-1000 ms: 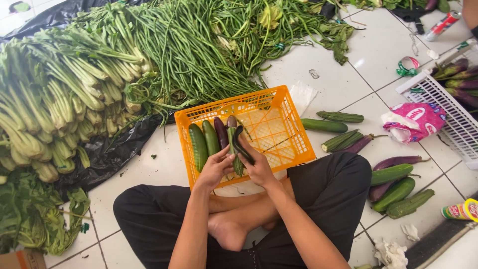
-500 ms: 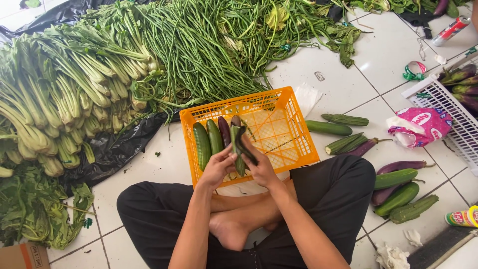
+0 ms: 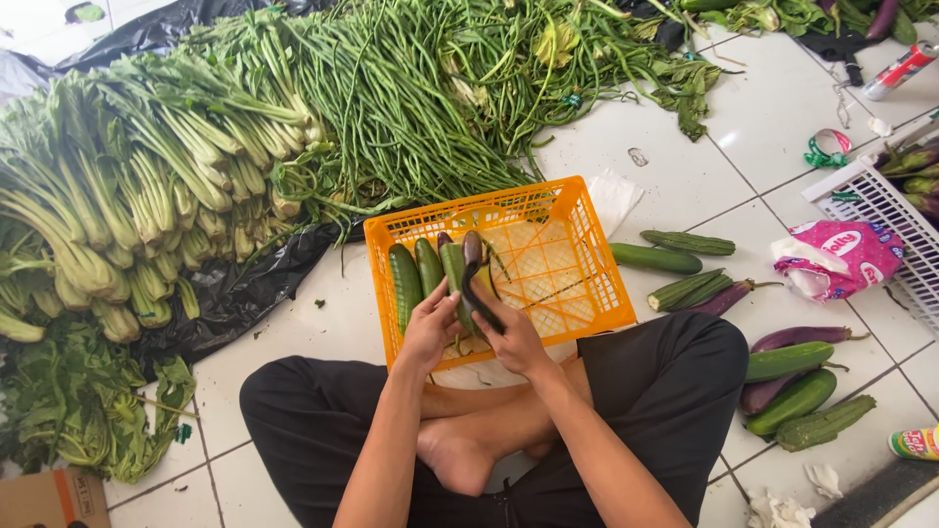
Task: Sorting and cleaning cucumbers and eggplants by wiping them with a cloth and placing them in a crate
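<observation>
An orange plastic basket point(image 3: 587, 293) sits on the tiled floor in front of my crossed legs. Two green cucumbers point(image 3: 405, 282) lie side by side at its left end. My left hand point(image 3: 430, 328) and my right hand point(image 3: 509, 332) meet over the basket's near edge, together gripping a small bunch: a cucumber point(image 3: 452, 264) and a dark purple eggplant point(image 3: 473, 252), with a dark strip running across my right fingers. The rest of the basket's bottom is bare.
Loose cucumbers, ridged gourds and eggplants point(image 3: 792, 376) lie on the tiles at right, with a pink bag point(image 3: 841, 256) and a white crate point(image 3: 880, 210). Long beans point(image 3: 411, 98) and leafy greens point(image 3: 127, 205) are piled on black plastic behind and left.
The hands have stayed on the bunch over the basket with only small finger shifts. The view has drifted slightly.
</observation>
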